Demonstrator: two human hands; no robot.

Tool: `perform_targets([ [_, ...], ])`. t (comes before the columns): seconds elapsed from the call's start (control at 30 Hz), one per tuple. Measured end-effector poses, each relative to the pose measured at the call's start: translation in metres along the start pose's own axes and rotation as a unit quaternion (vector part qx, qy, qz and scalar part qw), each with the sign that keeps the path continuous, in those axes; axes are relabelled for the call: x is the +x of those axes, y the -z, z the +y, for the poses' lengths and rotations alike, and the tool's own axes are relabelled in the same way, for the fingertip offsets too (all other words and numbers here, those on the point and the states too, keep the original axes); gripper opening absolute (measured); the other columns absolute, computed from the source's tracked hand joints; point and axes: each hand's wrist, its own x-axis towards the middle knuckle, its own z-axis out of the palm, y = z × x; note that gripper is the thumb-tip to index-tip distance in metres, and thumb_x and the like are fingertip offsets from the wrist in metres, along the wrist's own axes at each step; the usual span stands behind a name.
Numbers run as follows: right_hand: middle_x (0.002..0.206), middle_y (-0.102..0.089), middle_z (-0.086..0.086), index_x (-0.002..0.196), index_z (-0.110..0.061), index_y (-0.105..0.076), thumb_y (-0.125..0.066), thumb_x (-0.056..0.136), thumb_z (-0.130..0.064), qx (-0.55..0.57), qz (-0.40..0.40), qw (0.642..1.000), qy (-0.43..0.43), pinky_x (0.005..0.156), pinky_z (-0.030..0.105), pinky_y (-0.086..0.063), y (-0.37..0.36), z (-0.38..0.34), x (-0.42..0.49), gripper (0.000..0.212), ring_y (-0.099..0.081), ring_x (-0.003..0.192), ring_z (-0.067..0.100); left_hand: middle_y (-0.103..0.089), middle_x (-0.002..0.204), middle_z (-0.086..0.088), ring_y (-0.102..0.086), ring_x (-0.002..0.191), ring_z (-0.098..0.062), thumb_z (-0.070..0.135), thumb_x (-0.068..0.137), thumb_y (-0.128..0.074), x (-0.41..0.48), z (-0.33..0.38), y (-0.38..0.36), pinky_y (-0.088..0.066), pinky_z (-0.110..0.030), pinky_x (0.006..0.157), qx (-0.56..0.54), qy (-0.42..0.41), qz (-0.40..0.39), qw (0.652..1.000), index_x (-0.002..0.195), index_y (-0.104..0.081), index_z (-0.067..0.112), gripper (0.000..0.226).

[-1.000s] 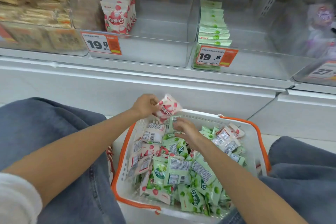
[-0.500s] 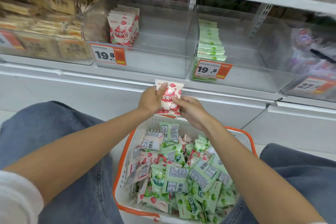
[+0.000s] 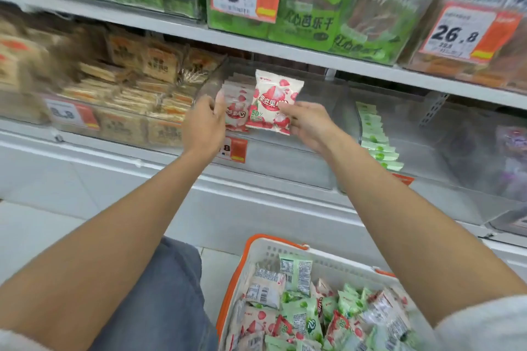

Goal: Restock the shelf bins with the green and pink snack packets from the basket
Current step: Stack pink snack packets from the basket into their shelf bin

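The right hand (image 3: 308,125) pinches a pink packet (image 3: 273,100) by its lower corner, upright at the clear bin (image 3: 328,111), just beside the standing row of pink packets (image 3: 236,111). The left hand (image 3: 204,125), loosely spread, is at that row.

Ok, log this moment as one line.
phase: stocking pink | right hand: pinches pink snack packet upright at clear bin | left hand: at stocked pink row | basket: holds green and pink packets

Centre: pink bin (image 3: 291,165) open-topped; floor right of pink row (image 3: 236,107) free. Shelf (image 3: 285,51) above limits headroom. Left hand (image 3: 204,125) and packet (image 3: 273,102) in right hand (image 3: 309,124) block gap at row. Right of centre: green row (image 3: 373,134) hugs left wall of green bin (image 3: 456,179); rest free.
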Motion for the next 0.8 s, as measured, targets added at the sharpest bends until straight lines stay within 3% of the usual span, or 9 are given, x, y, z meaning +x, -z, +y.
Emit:
perform_targets([
  [0.07, 0.099, -0.072, 0.012, 0.103, 0.0, -0.066, -0.072, 0.085, -0.009, -0.072, 0.031, 0.997, -0.005, 0.076, 0.031, -0.056, -0.024, 0.002, 0.035, 0.021, -0.069, 0.084, 0.019, -0.044, 0.061, 0.002, -0.044, 0.059, -0.021, 0.042, 0.103, -0.033, 0.015, -0.016, 0.007, -0.024, -0.036, 0.055, 0.032, 0.028, 0.065, 0.997, 0.073, -0.047, 0.011, 0.045],
  [0.17, 0.11, -0.07, 0.009, 0.115, 0.0, -0.063, -0.073, 0.084, -0.01, -0.158, 0.04, 0.985, -0.051, 0.061, 0.022, -0.051, -0.054, 0.024, 0.08, 0.034, -0.067, 0.087, 0.018, -0.046, 0.06, 0.002, -0.044, 0.058, -0.022, 0.034, 0.103, -0.035, 0.026, -0.034, 0.008, -0.022, -0.036, 0.051, 0.061, 0.039, 0.085, 0.994, 0.074, -0.05, 0.011, 0.04],
  [0.33, 0.115, -0.068, 0.008, 0.11, -0.008, -0.065, -0.076, 0.082, -0.016, -0.324, 0.045, 0.944, -0.04, 0.092, 0.033, -0.054, -0.074, 0.056, 0.128, 0.031, -0.066, 0.103, 0.023, -0.048, 0.056, 0.0, -0.041, 0.05, -0.017, 0.03, 0.103, -0.038, 0.027, -0.043, 0.011, -0.025, -0.03, 0.048, 0.062, -0.012, 0.079, 0.995, 0.068, -0.045, 0.015, 0.038],
  [0.4, 0.117, -0.066, 0.005, 0.115, -0.01, -0.062, -0.077, 0.08, -0.019, -0.388, 0.031, 0.921, -0.037, 0.092, 0.03, -0.051, -0.078, 0.058, 0.133, 0.039, -0.062, 0.108, 0.022, -0.049, 0.056, 0.001, -0.042, 0.05, -0.017, 0.031, 0.103, -0.039, 0.027, -0.044, 0.011, -0.027, -0.03, 0.048, 0.066, -0.017, 0.08, 0.994, 0.07, -0.046, 0.016, 0.037],
  [0.63, 0.128, -0.061, 0.005, 0.125, -0.013, -0.053, -0.078, 0.079, -0.027, -0.436, 0.025, 0.9, -0.013, 0.081, 0.024, -0.043, -0.098, 0.063, 0.14, 0.054, -0.058, 0.117, 0.024, -0.04, 0.052, 0.008, -0.034, 0.045, -0.008, 0.032, 0.103, -0.039, 0.024, -0.043, 0.009, -0.02, -0.031, 0.044, 0.063, -0.019, 0.091, 0.994, 0.072, -0.046, 0.018, 0.035],
  [0.8, 0.131, -0.059, 0.003, 0.131, -0.018, -0.047, -0.077, 0.077, -0.042, -0.478, -0.01, 0.878, 0.003, 0.094, 0.031, -0.046, -0.099, 0.068, 0.134, 0.066, -0.057, 0.118, 0.024, -0.041, 0.054, 0.007, -0.034, 0.046, -0.009, 0.033, 0.103, -0.039, 0.024, -0.045, 0.007, -0.018, -0.032, 0.045, 0.06, -0.018, 0.094, 0.994, 0.073, -0.047, 0.017, 0.035],
])
